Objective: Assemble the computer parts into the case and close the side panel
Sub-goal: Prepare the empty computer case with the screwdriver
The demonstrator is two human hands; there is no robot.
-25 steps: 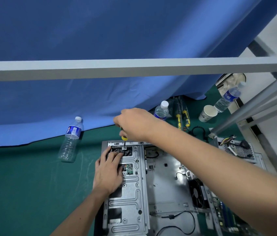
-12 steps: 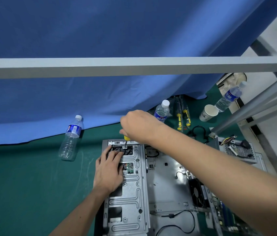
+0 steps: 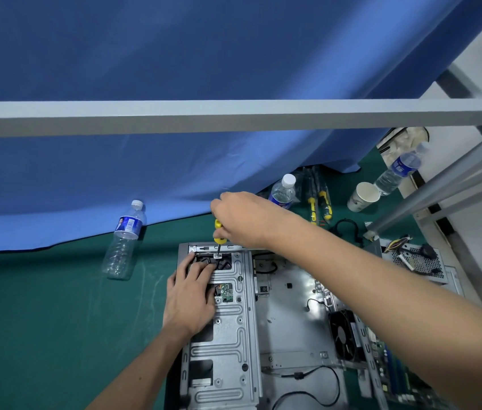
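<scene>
Right hand (image 3: 242, 218), fingers curled round the handle of the yellow-handled screwdriver (image 3: 218, 232), holds the tool nearly upright so that its thin steel shaft meets a small silver tab at the far end of the grey perforated metal drive cage (image 3: 227, 327); the stance suggests a screw being driven there, though the screw itself is too small to make out. Left hand (image 3: 191, 294) lies flat on the cage, fingers extended into the dark opening just beside the tip, probably steadying the part beneath against the turning force. The cage sits in the open grey steel computer case (image 3: 290, 309), which lies on its side on the green-covered desk (image 3: 41, 321) near its far edge, under the hanging blue curtain (image 3: 174, 54). The side panel is not fitted; a black fan (image 3: 344, 335) and loose black cables show inside. To the left, a clear plastic water bottle (image 3: 124, 241) lies well apart from the case, leaving free desk for the left elbow. To the right, a second capped water bottle (image 3: 282, 192), spare yellow-handled screwdrivers (image 3: 319, 202) and a white paper cup (image 3: 364, 196) crowd the far edge, so the right forearm has less room to swing.
</scene>
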